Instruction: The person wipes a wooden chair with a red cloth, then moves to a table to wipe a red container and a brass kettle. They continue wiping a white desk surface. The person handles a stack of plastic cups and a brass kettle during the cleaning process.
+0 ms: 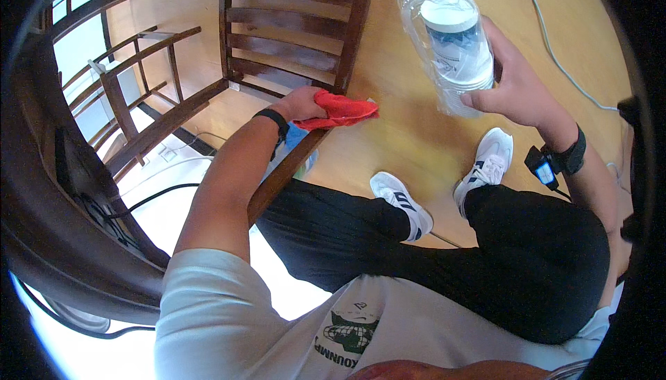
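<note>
My left hand [303, 106] grips a folded red cloth [346, 109] at the corner of a dark brown wooden frame with slats [291, 27]. Beneath the cloth, a wooden rail [289, 172] runs back toward my legs; whether the cloth presses on the wood is hard to tell. Up and to the right, my right hand [512, 78] is wrapped around a stack of disposable cups [458, 47] in a clear plastic sleeve. The sleeve's loose end [408, 0] flares out past the cups, which are tilted above the floor.
Light wood-toned floor [411, 146] lies under my white shoes [398, 200]. A grey cable [546, 42] curves across it at right. More dark wooden furniture [151, 63] stands at left, with black cables [156, 195] below. A small lit device [543, 172] is strapped to my right wrist.
</note>
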Available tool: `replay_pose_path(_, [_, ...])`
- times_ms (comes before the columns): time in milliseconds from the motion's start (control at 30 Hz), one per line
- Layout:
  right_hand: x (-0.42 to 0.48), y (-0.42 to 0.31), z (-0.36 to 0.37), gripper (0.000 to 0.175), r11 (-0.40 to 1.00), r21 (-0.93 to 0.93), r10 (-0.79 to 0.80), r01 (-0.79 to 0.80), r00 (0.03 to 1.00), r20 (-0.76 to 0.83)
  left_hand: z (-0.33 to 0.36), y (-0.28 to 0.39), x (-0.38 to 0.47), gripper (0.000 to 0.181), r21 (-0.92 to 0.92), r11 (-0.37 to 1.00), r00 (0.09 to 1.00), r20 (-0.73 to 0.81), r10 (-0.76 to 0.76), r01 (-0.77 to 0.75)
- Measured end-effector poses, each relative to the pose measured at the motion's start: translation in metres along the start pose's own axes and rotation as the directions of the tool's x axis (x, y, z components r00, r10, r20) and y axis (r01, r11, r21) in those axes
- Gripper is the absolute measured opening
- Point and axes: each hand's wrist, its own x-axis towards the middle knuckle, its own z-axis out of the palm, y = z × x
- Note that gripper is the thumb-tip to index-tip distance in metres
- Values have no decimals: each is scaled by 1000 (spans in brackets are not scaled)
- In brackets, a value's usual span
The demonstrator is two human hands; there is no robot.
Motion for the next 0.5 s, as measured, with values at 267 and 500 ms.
replay_pose_path(267, [-6,8,-5,112,998,-8,59,-60,997,-46,1,-110,-22,47,9,984,973,-150,-175,178])
replay_pose_path(500, [-6,7,-6,117,983,-107,147,-150,989,-36,-28,-209,-12,44,-319,885,832,-336,-441,340])
